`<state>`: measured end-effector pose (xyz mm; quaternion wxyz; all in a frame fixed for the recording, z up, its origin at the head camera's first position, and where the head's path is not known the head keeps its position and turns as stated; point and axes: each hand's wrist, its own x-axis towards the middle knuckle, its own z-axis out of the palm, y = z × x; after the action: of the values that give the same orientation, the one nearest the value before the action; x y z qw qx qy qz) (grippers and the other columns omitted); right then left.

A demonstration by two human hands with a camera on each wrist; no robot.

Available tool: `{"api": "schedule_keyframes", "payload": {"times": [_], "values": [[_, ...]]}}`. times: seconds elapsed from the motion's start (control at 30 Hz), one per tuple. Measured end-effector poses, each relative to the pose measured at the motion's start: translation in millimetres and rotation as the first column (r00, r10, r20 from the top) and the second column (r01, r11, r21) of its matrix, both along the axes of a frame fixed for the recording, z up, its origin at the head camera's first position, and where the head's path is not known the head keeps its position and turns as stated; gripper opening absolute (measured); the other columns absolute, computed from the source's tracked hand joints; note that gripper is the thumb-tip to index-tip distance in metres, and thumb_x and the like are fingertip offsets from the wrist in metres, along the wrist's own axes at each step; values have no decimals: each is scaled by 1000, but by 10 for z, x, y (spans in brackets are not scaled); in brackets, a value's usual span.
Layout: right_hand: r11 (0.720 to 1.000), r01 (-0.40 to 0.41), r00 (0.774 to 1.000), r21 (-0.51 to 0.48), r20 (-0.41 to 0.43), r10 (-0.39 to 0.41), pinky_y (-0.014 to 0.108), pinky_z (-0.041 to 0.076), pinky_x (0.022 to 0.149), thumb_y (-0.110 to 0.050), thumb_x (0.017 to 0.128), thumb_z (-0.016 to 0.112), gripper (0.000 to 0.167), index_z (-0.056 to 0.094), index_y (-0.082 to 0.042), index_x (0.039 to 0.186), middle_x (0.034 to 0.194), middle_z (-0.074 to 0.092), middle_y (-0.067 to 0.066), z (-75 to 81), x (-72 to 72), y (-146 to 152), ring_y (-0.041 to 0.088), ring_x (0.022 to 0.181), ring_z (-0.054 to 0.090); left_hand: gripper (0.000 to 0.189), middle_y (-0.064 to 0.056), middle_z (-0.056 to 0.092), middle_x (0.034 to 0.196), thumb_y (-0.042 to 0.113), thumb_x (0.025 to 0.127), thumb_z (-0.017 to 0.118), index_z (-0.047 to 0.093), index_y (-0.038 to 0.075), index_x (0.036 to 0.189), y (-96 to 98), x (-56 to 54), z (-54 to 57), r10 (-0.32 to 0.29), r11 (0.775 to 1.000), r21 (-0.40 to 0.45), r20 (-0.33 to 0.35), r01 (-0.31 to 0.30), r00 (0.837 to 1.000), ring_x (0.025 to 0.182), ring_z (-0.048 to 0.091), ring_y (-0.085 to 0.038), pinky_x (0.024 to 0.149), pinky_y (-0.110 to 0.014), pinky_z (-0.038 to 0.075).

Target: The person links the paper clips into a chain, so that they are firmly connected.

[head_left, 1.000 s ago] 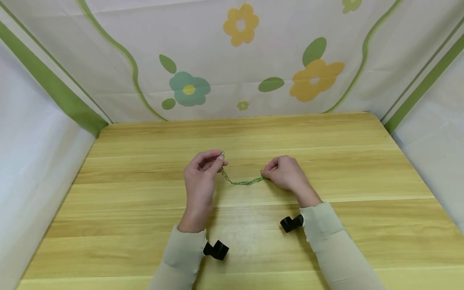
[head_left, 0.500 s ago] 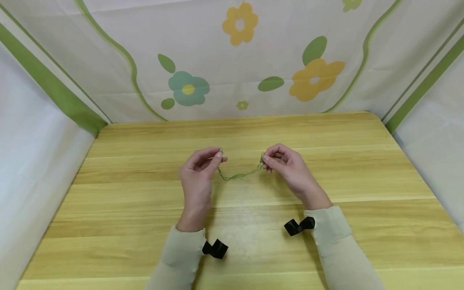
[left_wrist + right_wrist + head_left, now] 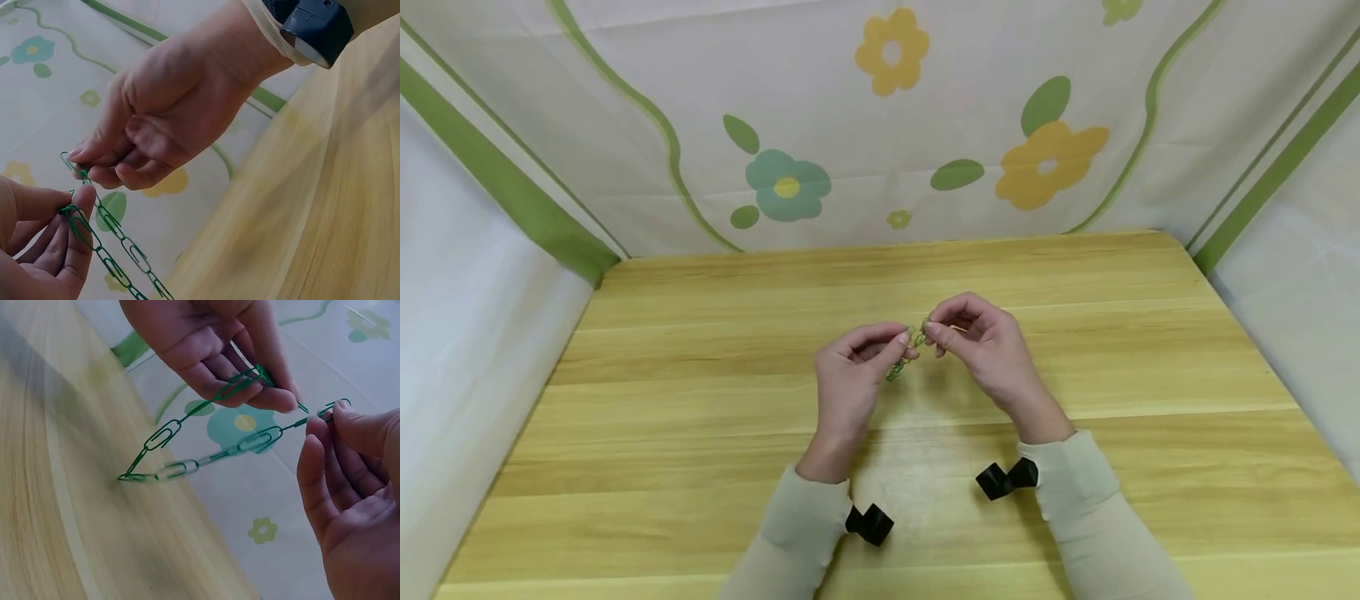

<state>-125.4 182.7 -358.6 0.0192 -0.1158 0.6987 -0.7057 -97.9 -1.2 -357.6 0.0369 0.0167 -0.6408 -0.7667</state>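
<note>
A chain of green paper clips (image 3: 164, 434), linked end to end, hangs in a loop between the two hands. My left hand (image 3: 853, 375) pinches one end clip between thumb and index finger. The other end is pinched by my right hand (image 3: 996, 354), its end clip (image 3: 326, 411) sticking out past the thumb in the right wrist view. Both sets of fingertips are close together, just apart, above the table. In the left wrist view, two strands of the chain (image 3: 111, 265) run down side by side from the hands.
A wood-grain table (image 3: 662, 467) lies beneath the hands. Behind it hangs a white cloth (image 3: 850, 125) printed with flowers, with more cloth at both sides. Black wrist devices (image 3: 871, 525) sit at both sleeve cuffs.
The hands have come together, the left moving right. The right hand rose and turned at first, then shifted slightly left. The chain's sagging span has folded into a narrow loop.
</note>
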Motion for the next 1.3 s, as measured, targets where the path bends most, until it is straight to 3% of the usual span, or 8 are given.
{"api": "schedule_keyframes", "payload": {"times": [0.23, 0.47, 0.7, 0.83, 0.93, 1.07, 1.17, 1.3], "values": [[994, 53, 999, 100, -19, -51, 25, 58, 72, -4, 101, 74, 8, 70, 0, 107, 97, 67, 0, -14, 12, -27, 16, 85, 62, 16, -26, 80, 99, -1, 96, 79, 80, -4, 111, 31, 23, 19, -47, 999, 9, 56, 46, 997, 76, 79, -14, 86, -27, 65], [977, 65, 998, 201, -16, -63, 31, 58, 71, -9, 101, 76, 7, 72, -5, 105, 99, 70, 5, -49, 8, -27, 18, 82, 63, 14, -27, 80, 103, 1, 96, 79, 80, -2, 110, 33, 28, 28, -41, 999, 11, 89, 40, 995, 76, 79, -14, 87, -31, 66], [956, -40, 999, 289, 43, 29, 35, 60, 74, -14, 106, 70, 7, 69, -8, 110, 102, 73, 11, -69, -1, -9, 40, 88, 69, 15, -23, 81, 107, 4, 97, 79, 80, -1, 111, 11, 17, 36, -43, 998, 46, 128, 38, 991, 81, 80, -16, 92, -33, 65], [943, -80, 996, 324, 50, 67, 33, 56, 74, -15, 108, 67, 6, 65, -11, 111, 101, 73, 10, -66, -15, 34, 34, 88, 67, 16, -17, 80, 107, 7, 98, 79, 79, 1, 113, -95, -30, 53, -129, 992, 14, 169, 129, 977, 82, 78, -16, 95, -42, 65], [925, -85, 996, 370, 25, 82, 29, 49, 74, -17, 108, 67, 5, 65, -14, 111, 100, 74, 6, -51, -25, 74, 29, 90, 63, 18, -14, 77, 105, 9, 99, 79, 77, 2, 116, -231, -93, 78, -235, 966, -57, 195, 251, 952, 82, 76, -17, 96, -49, 64], [916, -106, 994, 387, 9, 111, 33, 50, 83, -18, 109, 65, 6, 65, -13, 113, 103, 73, 6, -24, -39, 132, 32, 100, 64, 22, -7, 75, 102, 11, 98, 80, 77, 5, 119, -383, -183, 103, -332, 906, -203, 202, 371, 921, 87, 75, -22, 91, -47, 64], [916, -122, 992, 381, 18, 125, 37, 55, 87, -18, 111, 62, 10, 64, -10, 117, 107, 70, 12, -10, -60, 183, 38, 104, 67, 20, -7, 76, 102, 12, 97, 81, 78, 8, 116, -432, -234, 98, -363, 853, -328, 188, 407, 913, 92, 73, -25, 82, -37, 62], [907, -139, 990, 398, 71, 121, 39, 60, 81, -19, 112, 60, 13, 63, -8, 118, 107, 69, 21, -4, -137, 275, 33, 96, 70, 13, -7, 76, 102, 13, 98, 80, 79, 11, 111, -411, -328, 52, -388, 788, -442, 185, 429, 903, 94, 70, -23, 81, -33, 59]]}}
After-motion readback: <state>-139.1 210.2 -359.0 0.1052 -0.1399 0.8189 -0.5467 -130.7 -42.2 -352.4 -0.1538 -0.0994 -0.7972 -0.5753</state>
